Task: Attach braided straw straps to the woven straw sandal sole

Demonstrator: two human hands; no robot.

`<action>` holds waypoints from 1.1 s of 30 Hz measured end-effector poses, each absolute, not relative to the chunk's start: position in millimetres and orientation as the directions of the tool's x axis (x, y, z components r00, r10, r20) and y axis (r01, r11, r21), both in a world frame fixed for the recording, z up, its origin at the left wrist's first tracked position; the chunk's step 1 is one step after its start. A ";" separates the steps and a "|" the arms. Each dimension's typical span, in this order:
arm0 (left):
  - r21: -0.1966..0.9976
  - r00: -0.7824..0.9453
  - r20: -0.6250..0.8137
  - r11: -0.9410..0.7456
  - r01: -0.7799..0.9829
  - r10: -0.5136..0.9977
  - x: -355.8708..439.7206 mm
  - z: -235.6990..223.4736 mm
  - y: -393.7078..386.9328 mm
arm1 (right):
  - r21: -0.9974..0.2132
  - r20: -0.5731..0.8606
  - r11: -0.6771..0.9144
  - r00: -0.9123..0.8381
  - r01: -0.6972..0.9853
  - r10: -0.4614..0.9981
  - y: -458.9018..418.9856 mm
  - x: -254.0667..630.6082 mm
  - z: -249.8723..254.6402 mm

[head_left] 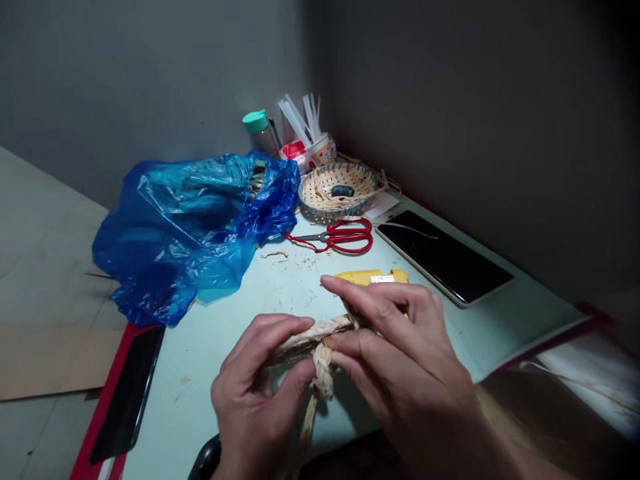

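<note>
Both my hands hold a twisted strand of pale dried straw (307, 340) low over the table's near edge. My left hand (257, 393) is closed round the strand's left part, thumb and fingers wrapped on it. My right hand (395, 353) pinches the strand's right part, fingers pointing left. A braided tail of the straw hangs down between the hands. Just behind my right hand lies a yellow glue gun (373, 277), partly hidden by my fingers.
On the pale green table (240, 313) lie red scissors (343, 237), a woven basket (340, 189), a dark tablet (443, 257) and a crumpled blue plastic bag (190, 227). A cup of glue sticks (317, 143) and a bottle (260, 130) stand in the corner. A phone (127, 393) lies at the left edge.
</note>
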State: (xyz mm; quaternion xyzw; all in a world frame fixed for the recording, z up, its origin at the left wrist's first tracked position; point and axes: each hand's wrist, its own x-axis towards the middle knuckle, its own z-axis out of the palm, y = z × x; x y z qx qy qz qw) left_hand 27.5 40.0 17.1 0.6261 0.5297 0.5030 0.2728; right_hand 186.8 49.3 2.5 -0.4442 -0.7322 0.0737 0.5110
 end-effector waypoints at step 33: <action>0.971 -0.020 -0.018 0.022 0.239 1.000 4.3 30.7 84.9 | -0.429 0.542 0.815 -0.611 0.389 0.577 118.8 209.7 52.3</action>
